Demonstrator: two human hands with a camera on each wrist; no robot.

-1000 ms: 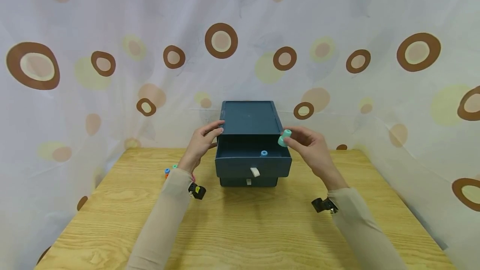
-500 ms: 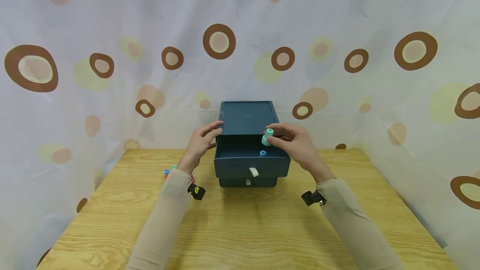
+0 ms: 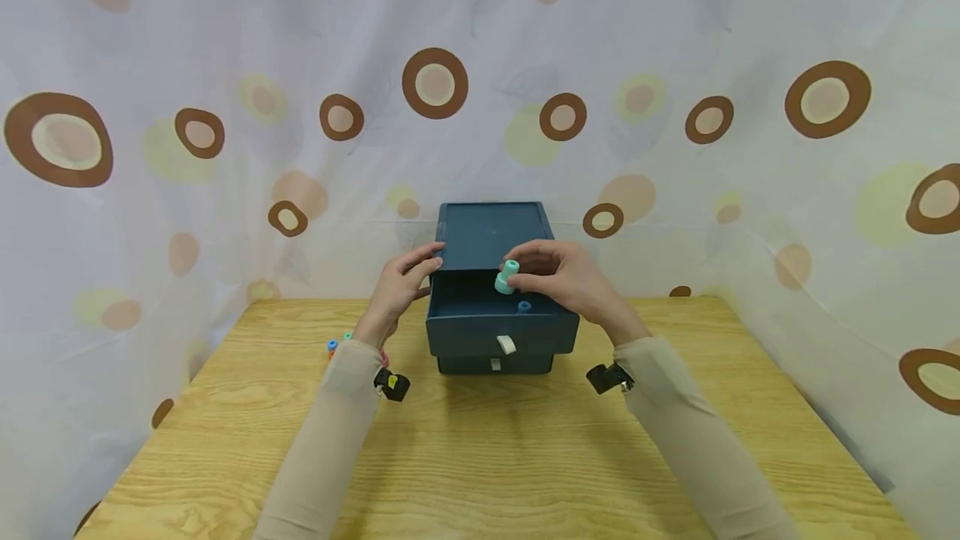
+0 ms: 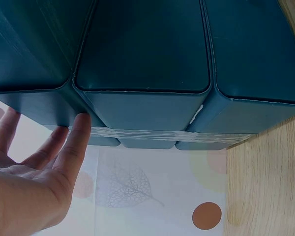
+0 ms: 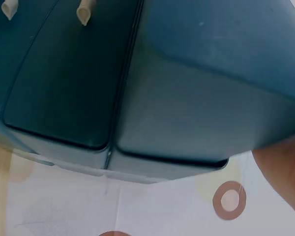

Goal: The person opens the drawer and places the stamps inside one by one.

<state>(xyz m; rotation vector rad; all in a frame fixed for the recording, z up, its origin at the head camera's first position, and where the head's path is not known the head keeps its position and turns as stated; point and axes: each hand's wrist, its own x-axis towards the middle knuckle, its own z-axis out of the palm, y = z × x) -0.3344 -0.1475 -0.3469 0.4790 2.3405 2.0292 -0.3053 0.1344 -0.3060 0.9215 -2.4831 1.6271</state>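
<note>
The right hand (image 3: 564, 280) pinches a mint spool (image 3: 507, 277) between thumb and fingertips, held over the open top drawer (image 3: 501, 325), near its back edge and just under the box's front lip. The spool is a short cylinder with flared ends, matte like foam or plastic. One small blue ring (image 3: 524, 306) lies in the drawer just below it; the drawer's left half shows bare floor.

The left hand (image 3: 400, 286) rests with straight, relaxed fingers against the left front corner of the box (image 3: 491, 233), fingertips (image 4: 80, 129) touching its wall. The box is dark teal, smooth, with rounded corners, and has two drawers, each with one pale pull tab (image 3: 507, 344); the lower drawer (image 3: 495, 365) is closed.

Left of the box, near the left wrist, small coloured pieces (image 3: 337, 343) lie on the wooden worktop (image 3: 480, 457); their count is unclear. The near worktop is bare wood grain. A spotted curtain (image 3: 225, 65) hangs close behind and at both sides.
</note>
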